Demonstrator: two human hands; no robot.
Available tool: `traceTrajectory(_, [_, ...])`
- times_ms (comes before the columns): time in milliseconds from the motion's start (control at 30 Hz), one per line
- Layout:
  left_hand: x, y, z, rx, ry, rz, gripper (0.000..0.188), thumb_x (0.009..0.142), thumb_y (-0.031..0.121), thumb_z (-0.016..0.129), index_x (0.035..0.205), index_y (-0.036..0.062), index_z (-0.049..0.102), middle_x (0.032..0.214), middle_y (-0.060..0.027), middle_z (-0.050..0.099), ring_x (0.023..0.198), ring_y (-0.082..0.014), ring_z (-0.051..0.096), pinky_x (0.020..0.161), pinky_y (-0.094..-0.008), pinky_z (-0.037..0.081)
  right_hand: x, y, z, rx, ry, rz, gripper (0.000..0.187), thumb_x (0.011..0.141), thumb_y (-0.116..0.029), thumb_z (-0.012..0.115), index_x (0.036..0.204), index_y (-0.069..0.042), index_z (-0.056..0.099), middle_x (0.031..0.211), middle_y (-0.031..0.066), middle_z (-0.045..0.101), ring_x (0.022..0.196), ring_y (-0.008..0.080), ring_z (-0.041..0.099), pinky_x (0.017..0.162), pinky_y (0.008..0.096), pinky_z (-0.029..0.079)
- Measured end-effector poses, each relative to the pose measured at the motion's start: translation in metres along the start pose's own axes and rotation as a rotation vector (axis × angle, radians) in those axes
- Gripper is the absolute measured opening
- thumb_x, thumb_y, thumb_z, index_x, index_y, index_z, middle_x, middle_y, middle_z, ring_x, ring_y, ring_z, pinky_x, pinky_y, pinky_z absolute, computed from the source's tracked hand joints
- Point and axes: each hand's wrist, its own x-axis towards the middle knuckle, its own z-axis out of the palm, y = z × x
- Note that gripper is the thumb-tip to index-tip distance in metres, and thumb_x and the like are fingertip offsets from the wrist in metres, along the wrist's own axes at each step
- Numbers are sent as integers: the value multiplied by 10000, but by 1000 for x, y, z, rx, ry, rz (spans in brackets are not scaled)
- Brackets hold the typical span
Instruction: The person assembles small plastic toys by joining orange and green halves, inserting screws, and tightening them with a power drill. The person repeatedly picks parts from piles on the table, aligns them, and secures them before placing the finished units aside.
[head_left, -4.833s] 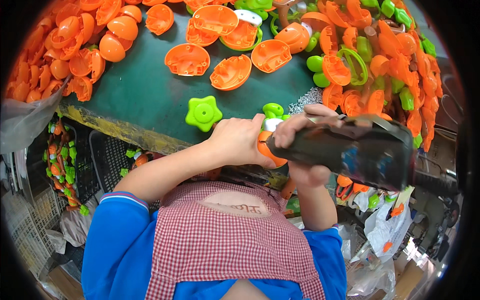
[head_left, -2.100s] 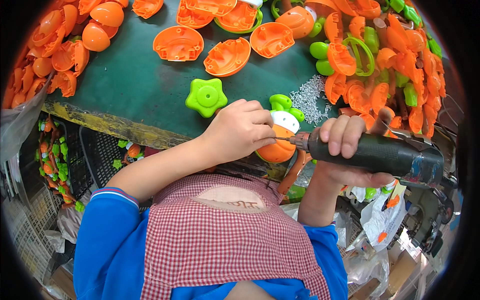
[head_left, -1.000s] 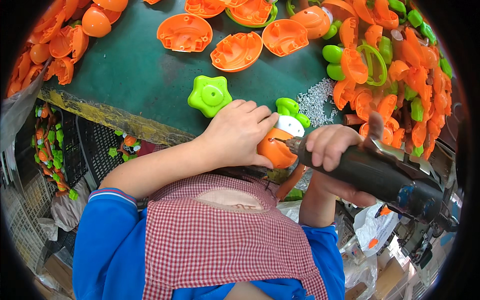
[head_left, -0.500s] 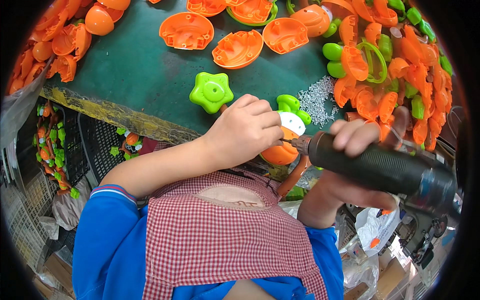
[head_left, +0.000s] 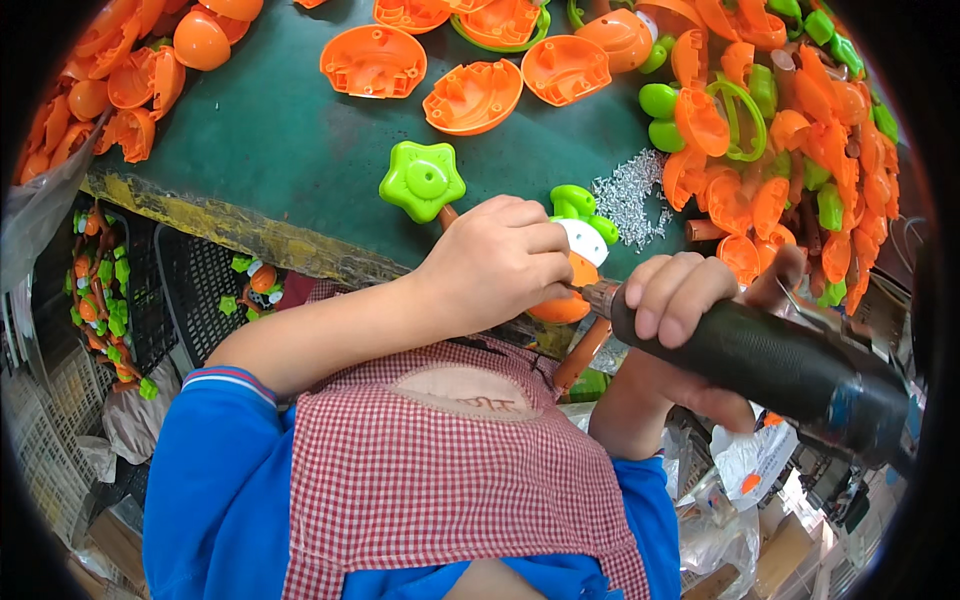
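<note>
A plastic toy [head_left: 588, 241] with orange, white and green parts lies at the table's near edge. My left hand [head_left: 505, 262] is closed on it, fingertips beside the screwdriver tip; the thumb side is mostly hidden. A brown stem runs under that hand, with a green star-shaped piece [head_left: 423, 181] at its left end. In my right hand [head_left: 690, 305] is a black electric screwdriver [head_left: 770, 360], held nearly level with its nose against the orange part. Whether a screw sits under the tip cannot be seen. Another brown stem [head_left: 582, 358] juts toward my apron.
Loose silver screws [head_left: 632, 200] are piled just beyond the toy. Orange half shells [head_left: 373, 62] lie along the far side. Heaps of orange and green parts [head_left: 770, 170] crowd the right; more orange shells [head_left: 201, 41] fill the far left. A black crate [head_left: 205, 285] stands below the table edge.
The screwdriver's nose has moved a little left, closer to the toy, and its back end has dipped. My right fingers have closed further around its front. My left hand has barely shifted.
</note>
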Motion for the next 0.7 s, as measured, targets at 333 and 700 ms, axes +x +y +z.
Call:
traceTrajectory(333, [2,-18,3,56,-514,-473,900,580,647,790,1213,33,611,894,-103,693,835,-297,666,784,-403,507,-8,9,3,-146,156,67,1016,835,-677,609,1525,-88,153,805,64,553,666,186,545,683,359,470])
traceTrajectory(700, [-1,-20,5,65,-449,-413,914,568,683,763,1167,4,636,855,-132,691,790,-286,679,756,-379,516,-10,20,-9,-99,-20,154,1065,780,-606,719,1506,-76,147,832,126,608,714,239,598,713,409,504])
